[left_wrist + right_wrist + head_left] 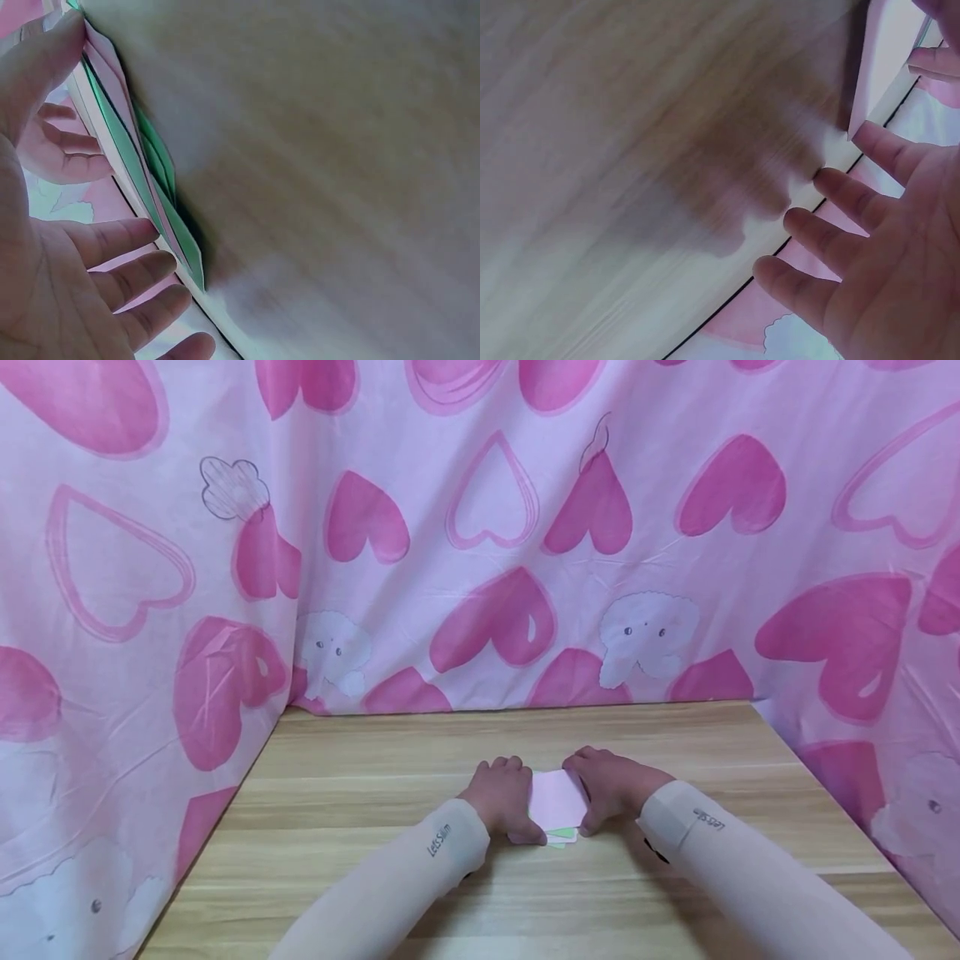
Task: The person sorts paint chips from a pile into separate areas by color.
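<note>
A small stack of paper sheets lies on the wooden table (390,893) between both hands, a pink sheet (558,800) uppermost. Green sheets (561,833) and white edges poke out below it, unevenly stacked. At the left side, my left hand (501,797) has its thumb by the near corner. The left wrist view shows its fairly straight fingers beside the loose edges of pink and green sheets (187,240). My right hand (615,781) touches the right side, thumb near the front corner. In the right wrist view, its index fingertip meets a corner of the pink sheet (885,52), other fingers spread.
A pink curtain (495,552) printed with hearts and white cartoon animals hangs behind the table and along both sides. Light sleeves (397,885) with printed lettering cover both forearms. The table's back edge (517,710) meets the curtain.
</note>
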Demonstrator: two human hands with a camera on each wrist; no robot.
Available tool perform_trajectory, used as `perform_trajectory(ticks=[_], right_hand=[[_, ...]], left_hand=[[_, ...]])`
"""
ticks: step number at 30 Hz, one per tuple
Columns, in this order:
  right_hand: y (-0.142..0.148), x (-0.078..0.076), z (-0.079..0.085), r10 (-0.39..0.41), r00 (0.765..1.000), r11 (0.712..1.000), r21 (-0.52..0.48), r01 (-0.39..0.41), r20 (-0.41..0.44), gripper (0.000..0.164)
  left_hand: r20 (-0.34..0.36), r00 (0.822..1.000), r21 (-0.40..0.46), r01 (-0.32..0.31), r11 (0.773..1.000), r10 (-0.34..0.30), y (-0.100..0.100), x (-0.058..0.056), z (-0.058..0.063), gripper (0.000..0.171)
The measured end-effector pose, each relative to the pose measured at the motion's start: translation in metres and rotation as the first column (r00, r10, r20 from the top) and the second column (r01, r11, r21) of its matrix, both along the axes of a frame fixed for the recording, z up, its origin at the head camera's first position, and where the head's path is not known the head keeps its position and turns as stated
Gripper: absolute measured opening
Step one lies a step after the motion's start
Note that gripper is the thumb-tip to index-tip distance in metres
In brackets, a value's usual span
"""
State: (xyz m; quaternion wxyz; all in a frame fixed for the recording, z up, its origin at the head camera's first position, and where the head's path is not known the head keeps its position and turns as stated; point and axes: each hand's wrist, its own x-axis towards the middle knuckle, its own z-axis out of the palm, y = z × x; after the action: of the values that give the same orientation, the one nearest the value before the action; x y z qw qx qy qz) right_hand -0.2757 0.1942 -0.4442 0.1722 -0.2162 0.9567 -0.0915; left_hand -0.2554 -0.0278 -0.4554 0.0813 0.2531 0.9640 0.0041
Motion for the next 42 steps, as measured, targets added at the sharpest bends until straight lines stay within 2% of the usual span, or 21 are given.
perform_trajectory(ticks=[8,15,19,24,31,37,42], right_hand=[[0.0,-0.001,0.001,0.074,0.994,0.997,-0.018,-0.076,-0.085,0.08],[-0.011,-0.002,0.016,0.051,0.993,0.994,-0.093,-0.061,-0.105,0.082],[-0.025,-0.001,0.022,0.049,0.992,0.995,-0.084,-0.059,-0.119,0.088],[-0.051,0.001,0.026,0.047,0.992,0.991,-0.123,-0.062,-0.12,0.095],[-0.09,0.003,0.025,0.123,0.966,0.981,-0.12,-0.153,-0.227,0.095],[-0.119,0.011,0.022,0.188,0.938,0.971,-0.09,-0.222,-0.29,0.09],[-0.141,0.017,0.015,0.191,0.943,0.974,-0.066,-0.217,-0.274,0.086]], left_hand=[[0.003,1.0,0.03,0.012,0.999,-0.012,-0.004,-0.001,0.004,0.106],[0.031,0.999,0.084,-0.02,0.996,0.017,-0.019,-0.005,0.018,0.1],[0.033,0.999,0.109,-0.029,0.994,0.026,-0.037,-0.007,0.024,0.106],[0.027,0.999,0.142,-0.041,0.989,0.037,-0.068,-0.003,0.036,0.11],[0.023,0.997,0.134,-0.079,0.988,0.077,-0.107,0.007,0.047,0.108],[0.066,0.991,0.142,-0.126,0.982,0.118,-0.133,0.014,0.047,0.102],[0.127,0.98,0.138,-0.169,0.976,0.152,-0.151,0.017,0.039,0.106]])
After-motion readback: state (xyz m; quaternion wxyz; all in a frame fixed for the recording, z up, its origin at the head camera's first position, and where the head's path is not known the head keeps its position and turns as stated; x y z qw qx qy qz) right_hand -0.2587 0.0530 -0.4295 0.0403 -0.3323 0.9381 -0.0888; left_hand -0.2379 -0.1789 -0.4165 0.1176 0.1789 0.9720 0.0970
